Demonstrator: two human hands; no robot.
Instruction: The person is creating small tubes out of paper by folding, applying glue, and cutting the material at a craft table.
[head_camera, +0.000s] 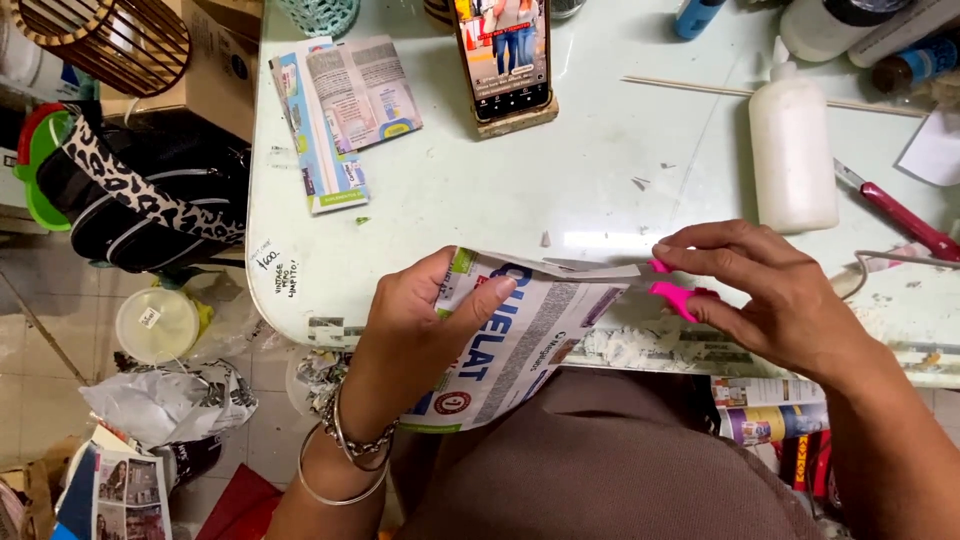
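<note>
Left hand grips printed sheet; right hand apparently working pink scissors.

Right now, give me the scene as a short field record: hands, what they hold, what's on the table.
left hand: left hand grips a printed paper sheet from its left edge
right hand: right hand holds pink-handled scissors, blades at the sheet's top edge
surface: pale green table
behind the hands: white glue bottle lying flat, phone propped on a wooden stand, cut paper strips, red-handled knife
floor left: animal-print bag
</note>
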